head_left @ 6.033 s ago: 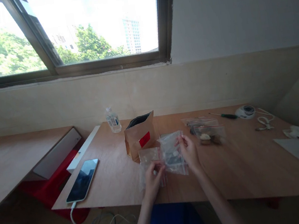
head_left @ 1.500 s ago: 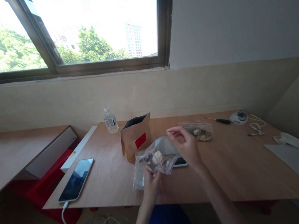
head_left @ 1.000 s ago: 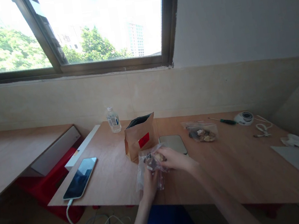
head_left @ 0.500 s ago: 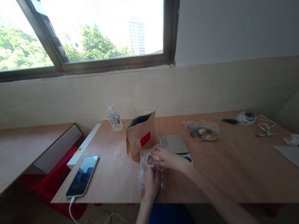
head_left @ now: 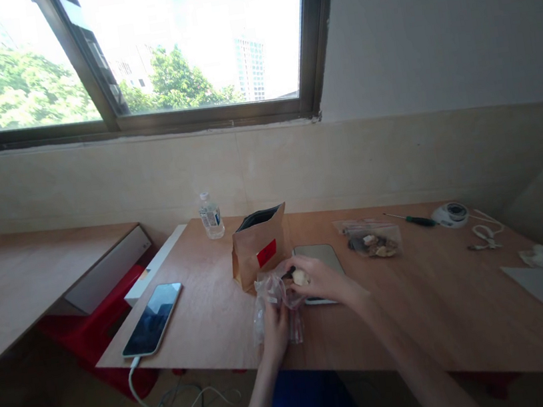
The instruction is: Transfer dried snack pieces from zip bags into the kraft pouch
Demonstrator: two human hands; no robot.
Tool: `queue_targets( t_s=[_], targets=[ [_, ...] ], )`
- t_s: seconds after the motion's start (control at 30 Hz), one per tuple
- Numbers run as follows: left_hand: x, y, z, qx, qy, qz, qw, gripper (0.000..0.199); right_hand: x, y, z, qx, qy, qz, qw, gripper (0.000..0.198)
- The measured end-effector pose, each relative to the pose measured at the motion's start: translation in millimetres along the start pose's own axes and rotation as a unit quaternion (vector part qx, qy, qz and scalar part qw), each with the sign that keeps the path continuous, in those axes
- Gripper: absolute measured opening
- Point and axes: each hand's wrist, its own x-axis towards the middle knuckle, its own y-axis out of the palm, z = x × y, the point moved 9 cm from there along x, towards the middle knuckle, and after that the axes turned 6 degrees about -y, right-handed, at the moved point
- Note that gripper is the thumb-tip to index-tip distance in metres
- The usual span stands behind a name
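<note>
Zip bag (head_left: 274,301), clear and crumpled at the near tabletop (head_left: 440,294) edge, is gripped by the left hand (head_left: 274,324) while the right hand (head_left: 318,279) pinches a pale piece (head_left: 301,278) at its mouth; another filled bag (head_left: 372,242) lies apart.

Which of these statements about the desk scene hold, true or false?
1. The left hand holds a clear plastic bag. True.
2. The brown paper bag lies flat and sealed. False: it stands upright with its top open.
3. The right hand has a small pale piece at its fingertips. True.
4. The phone lies right of the screwdriver. False: it lies far left, near the desk's left edge.
5. The water bottle stands behind the paper bag, near the wall. True.
</note>
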Motion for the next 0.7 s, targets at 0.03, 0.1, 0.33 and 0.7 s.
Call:
queue_targets(
  t_s=[0.03,0.1,0.33,0.7],
  targets=[
    [0,-2,2,0.002,-0.007,-0.007,1.000,0.035,1,-8,1,-0.007,0.005,-0.006,1.000,0.025],
    [0,-4,7,0.004,-0.023,-0.018,1.000,0.033,8,-25,5,-0.020,0.003,-0.015,1.000,0.022],
    [1,-7,18,-0.019,-0.038,-0.033,0.999,0.035,63,-77,24,-0.072,-0.030,-0.090,0.993,0.010],
    [1,-6,20,-0.018,-0.044,-0.025,0.999,0.035,120,-85,35,-0.070,-0.083,-0.165,0.980,0.008]
  ],
)
